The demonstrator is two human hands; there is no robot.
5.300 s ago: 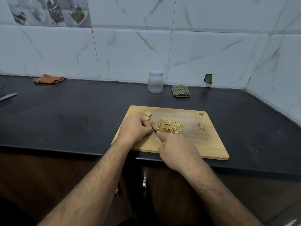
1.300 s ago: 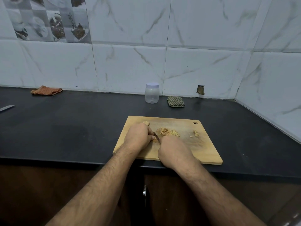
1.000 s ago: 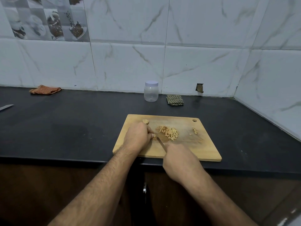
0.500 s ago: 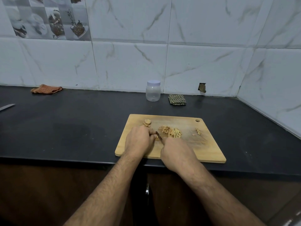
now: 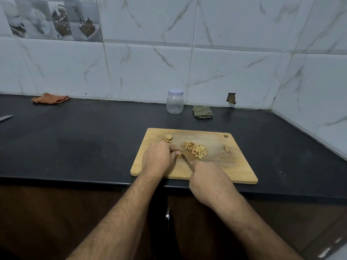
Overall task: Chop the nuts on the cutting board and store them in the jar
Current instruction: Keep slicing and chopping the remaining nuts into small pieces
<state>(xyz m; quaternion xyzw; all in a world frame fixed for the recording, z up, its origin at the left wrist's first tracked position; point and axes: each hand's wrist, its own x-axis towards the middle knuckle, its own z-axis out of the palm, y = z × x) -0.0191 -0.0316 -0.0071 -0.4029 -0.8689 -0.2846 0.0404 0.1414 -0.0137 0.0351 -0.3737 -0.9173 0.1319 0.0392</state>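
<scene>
A wooden cutting board (image 5: 234,171) lies at the counter's front edge. A heap of chopped nut slivers (image 5: 196,151) sits at its middle. Whole nuts (image 5: 168,138) lie near the far left corner, and a few bits (image 5: 226,148) sit to the right. My left hand (image 5: 159,159) pinches a nut against the board with curled fingers. My right hand (image 5: 208,180) grips a knife whose blade (image 5: 185,159) points at the held nut. A clear plastic jar (image 5: 174,101) with a white lid on stands at the back wall.
A folded green checked cloth (image 5: 202,112) lies right of the jar. An orange cloth (image 5: 49,98) sits at the far left by the wall. Another blade tip (image 5: 6,118) pokes in at the left edge. Tiled walls close the back and right.
My right hand has drawn the knife back toward me, so the blade shows between my hands. My left hand keeps its hold at the same spot on the board.
</scene>
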